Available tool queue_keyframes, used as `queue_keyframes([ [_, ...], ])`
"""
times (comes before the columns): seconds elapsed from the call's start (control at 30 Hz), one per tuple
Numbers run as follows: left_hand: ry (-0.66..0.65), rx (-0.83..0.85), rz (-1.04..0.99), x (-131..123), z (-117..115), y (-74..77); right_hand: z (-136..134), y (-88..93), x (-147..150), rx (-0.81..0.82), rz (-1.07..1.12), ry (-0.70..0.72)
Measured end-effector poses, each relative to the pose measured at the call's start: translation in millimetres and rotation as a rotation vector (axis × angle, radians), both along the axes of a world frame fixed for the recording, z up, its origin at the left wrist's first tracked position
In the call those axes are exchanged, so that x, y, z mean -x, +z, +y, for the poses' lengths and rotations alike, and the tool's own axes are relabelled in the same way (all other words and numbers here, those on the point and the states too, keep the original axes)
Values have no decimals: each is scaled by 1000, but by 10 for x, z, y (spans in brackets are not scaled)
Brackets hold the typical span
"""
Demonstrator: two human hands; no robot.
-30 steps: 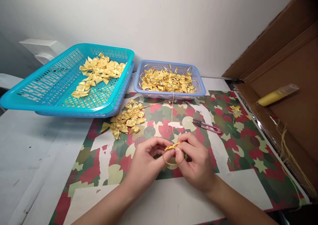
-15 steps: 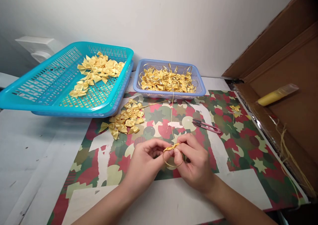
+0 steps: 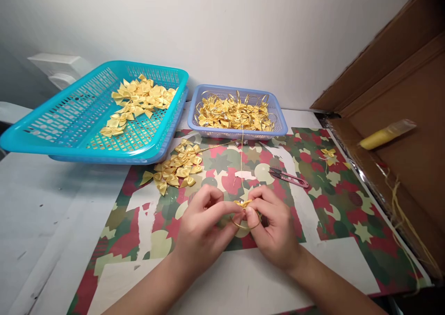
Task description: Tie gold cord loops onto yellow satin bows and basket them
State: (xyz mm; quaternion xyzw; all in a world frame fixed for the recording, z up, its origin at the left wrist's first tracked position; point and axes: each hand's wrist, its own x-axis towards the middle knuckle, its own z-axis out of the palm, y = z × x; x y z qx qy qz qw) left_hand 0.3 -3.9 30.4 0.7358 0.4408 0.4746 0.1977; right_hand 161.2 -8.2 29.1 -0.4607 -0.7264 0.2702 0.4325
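Observation:
Between my hands is a yellow ribbon bow (image 3: pixel 244 203) joined to a thin gold ring (image 3: pixel 249 227) that hangs below it. My right hand (image 3: pixel 273 224) pinches the bow and ring between thumb and fingers. From the other side, the thumb and index finger of my left hand (image 3: pixel 208 224) close on the bow's left part; the exact grip is partly hidden. A thin pale cord (image 3: pixel 241 159) runs from the bow away toward the small basket. Beyond my left hand lies a pile of loose yellow bows (image 3: pixel 177 166). Pink-handled thread snips (image 3: pixel 288 177) rest beyond my right hand.
A turquoise basket (image 3: pixel 86 153) with yellow bows stands at the left, on a blue one. At the back, a periwinkle basket (image 3: pixel 236 134) holds bows on gold rings. One bow (image 3: pixel 328 152) lies right, near a yellow tube (image 3: pixel 385 135) by cardboard (image 3: pixel 399 83). Patterned paper covers the table.
My left index finger has extended over the bow toward my right fingertips, and the left hand has turned. The ring has tilted and shifted slightly right. The right hand has barely moved.

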Motion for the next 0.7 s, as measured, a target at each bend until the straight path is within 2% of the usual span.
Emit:
queue_keyframes([
  [0.27,-1,-52,59,24,1,-16,-13,-4,-14,16,32,-10],
  [0.47,-22,2,51,20,10,-43,-1,4,-9,20,30,-19],
  [0.57,29,142,16,0,10,-30,2,3,-10,28,28,-21],
  [0.7,-84,452,-115,-29,3,-1,-1,-2,-15,31,17,-20],
])
